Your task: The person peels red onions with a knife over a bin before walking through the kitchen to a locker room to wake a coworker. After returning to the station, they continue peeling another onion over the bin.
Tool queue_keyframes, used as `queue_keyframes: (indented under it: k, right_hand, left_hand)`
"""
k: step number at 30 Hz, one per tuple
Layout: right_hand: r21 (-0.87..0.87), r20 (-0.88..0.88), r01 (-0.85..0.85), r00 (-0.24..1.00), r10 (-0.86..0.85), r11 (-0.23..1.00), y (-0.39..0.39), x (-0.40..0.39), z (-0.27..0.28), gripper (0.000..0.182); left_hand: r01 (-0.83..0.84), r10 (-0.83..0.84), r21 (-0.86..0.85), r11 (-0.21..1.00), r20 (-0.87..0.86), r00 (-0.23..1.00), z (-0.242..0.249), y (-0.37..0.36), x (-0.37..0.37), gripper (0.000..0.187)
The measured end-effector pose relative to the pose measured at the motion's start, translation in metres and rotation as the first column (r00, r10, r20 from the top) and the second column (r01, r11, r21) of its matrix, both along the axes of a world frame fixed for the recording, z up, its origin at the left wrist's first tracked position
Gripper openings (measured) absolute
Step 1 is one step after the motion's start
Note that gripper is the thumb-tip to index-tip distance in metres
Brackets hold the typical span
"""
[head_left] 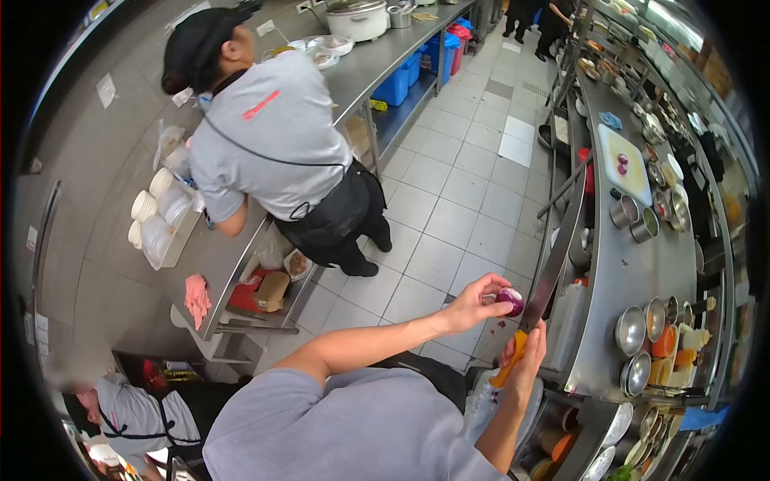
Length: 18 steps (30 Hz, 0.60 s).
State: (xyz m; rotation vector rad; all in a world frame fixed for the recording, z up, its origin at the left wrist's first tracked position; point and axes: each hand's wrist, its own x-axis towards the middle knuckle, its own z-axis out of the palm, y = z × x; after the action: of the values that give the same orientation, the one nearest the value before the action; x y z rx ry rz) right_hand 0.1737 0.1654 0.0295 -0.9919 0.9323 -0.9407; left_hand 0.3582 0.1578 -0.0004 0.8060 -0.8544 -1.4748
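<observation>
Between the fingers and thumb of my left hand (479, 305) is a peeled red onion (510, 301), purple with a pale patch on top. My right hand (526, 357) is wrapped round the orange handle of a large knife (548, 278). Its long blade points up and away along the counter edge, just beside the onion. Both hands are in front of the steel counter (613, 276), over the tiled floor. On the counter, a white cutting board (625, 186) carries purple onion pieces (622, 163).
Metal pots (625, 212) and steel bowls (630, 330) stand on the counter. A co-worker in a grey shirt (273, 128) leans over the opposite bench (188, 290), where a pink cloth (197, 301) lies. Another person (152, 417) is at lower left. Onion scraps (502, 325) show below my left hand.
</observation>
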Motion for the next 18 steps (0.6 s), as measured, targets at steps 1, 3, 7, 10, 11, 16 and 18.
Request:
queue_keyframes:
  k: [1,3,7,10,11,16,18]
  right_hand:
    - [-0.01,-0.006,-0.015,1.0,0.015,1.0,0.006,0.003,0.003,0.046]
    - [-0.017,-0.009,-0.041,0.999,0.04,0.999,0.015,0.001,0.009,0.047]
    - [-0.028,-0.037,-0.054,0.998,0.053,0.998,0.032,-0.023,0.015,0.049]
    - [-0.046,-0.04,-0.095,0.995,0.093,0.994,0.045,-0.059,0.018,0.051]
    - [-0.047,-0.06,-0.092,0.994,0.089,0.995,0.051,-0.072,0.021,0.051]
    - [-0.056,-0.112,-0.121,0.987,0.114,0.991,0.08,-0.141,0.028,0.05]
    - [-0.065,-0.141,-0.144,0.981,0.133,0.987,0.089,-0.164,0.024,0.049]
  left_hand:
    - [-0.02,0.02,-0.007,1.0,0.005,1.0,0.001,0.008,-0.001,0.045]
    - [-0.048,0.048,-0.021,0.999,0.017,0.999,0.011,0.022,-0.006,0.047]
    - [-0.032,0.037,-0.055,0.998,0.087,0.996,0.019,0.042,-0.024,0.048]
    - [-0.039,0.042,-0.052,0.998,0.069,0.997,0.022,0.055,-0.057,0.049]
    - [-0.041,0.045,-0.061,0.997,0.06,0.997,0.024,0.06,-0.071,0.049]
    - [-0.057,0.062,-0.095,0.994,0.044,0.997,0.021,0.088,-0.14,0.05]
    - [-0.076,0.081,-0.091,0.993,0.051,0.995,0.018,0.102,-0.161,0.05]
